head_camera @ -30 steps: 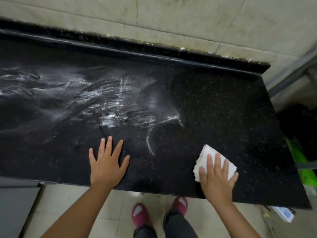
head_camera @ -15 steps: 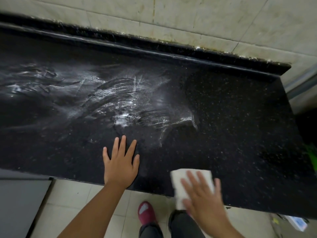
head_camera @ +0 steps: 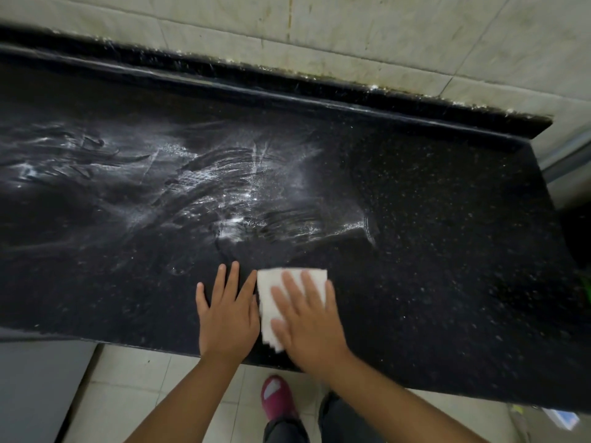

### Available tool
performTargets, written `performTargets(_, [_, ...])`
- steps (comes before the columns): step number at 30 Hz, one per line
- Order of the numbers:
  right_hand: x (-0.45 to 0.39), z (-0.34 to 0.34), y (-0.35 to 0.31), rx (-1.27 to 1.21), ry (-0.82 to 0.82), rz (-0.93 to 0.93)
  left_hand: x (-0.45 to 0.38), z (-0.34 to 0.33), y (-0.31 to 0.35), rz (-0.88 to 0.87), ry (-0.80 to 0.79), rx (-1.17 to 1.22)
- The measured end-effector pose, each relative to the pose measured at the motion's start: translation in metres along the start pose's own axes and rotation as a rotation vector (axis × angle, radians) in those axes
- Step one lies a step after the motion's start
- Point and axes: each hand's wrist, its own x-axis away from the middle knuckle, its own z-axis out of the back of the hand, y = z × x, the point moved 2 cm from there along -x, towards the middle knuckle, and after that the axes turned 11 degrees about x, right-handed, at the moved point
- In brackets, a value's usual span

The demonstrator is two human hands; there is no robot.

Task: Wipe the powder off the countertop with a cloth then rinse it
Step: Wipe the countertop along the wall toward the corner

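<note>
Right hand flat, fingers straight and slightly spread, pressing down on the cloth; slightly motion-blurred. Left hand flat on the countertop, fingers straight and spread, holding nothing; its index finger side sits just beside the cloth's left edge, contact unclear.

Cloth is white, folded into a rough rectangle, layered edges showing at its near corner. It lies near the counter's near edge, mostly under the right hand's fingers and palm, its left part and far edge showing.

Powder is white, smeared in streaks and swirls across the black speckled counter, far and left of both hands. Right part of the counter looks mostly dark with specks.
</note>
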Motion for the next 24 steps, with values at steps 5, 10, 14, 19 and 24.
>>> performTargets(5, [0.064, -0.029, 0.067, 0.046, 0.078, 0.06, -0.002, -0.001, -0.002, -0.011, 0.033, 0.014])
performTargets(10, [0.036, -0.008, 0.171, 0.03, -0.167, -0.339, -0.003, -0.001, -0.003, -0.004, 0.036, 0.035])
performTargets(14, [-0.053, 0.019, 0.174, -0.089, -0.224, -0.488, -0.01, 0.009, -0.007, 0.025, 0.104, 0.125])
performTargets(19, [-0.116, 0.035, 0.084, -0.046, -0.16, -0.159, -0.02, 0.016, -0.018, 0.221, 0.163, 0.21])
performTargets(24, [-0.047, 0.007, 0.044, 0.0, -0.042, 0.211, -0.026, 0.01, -0.016, 0.326, 0.136, 0.171])
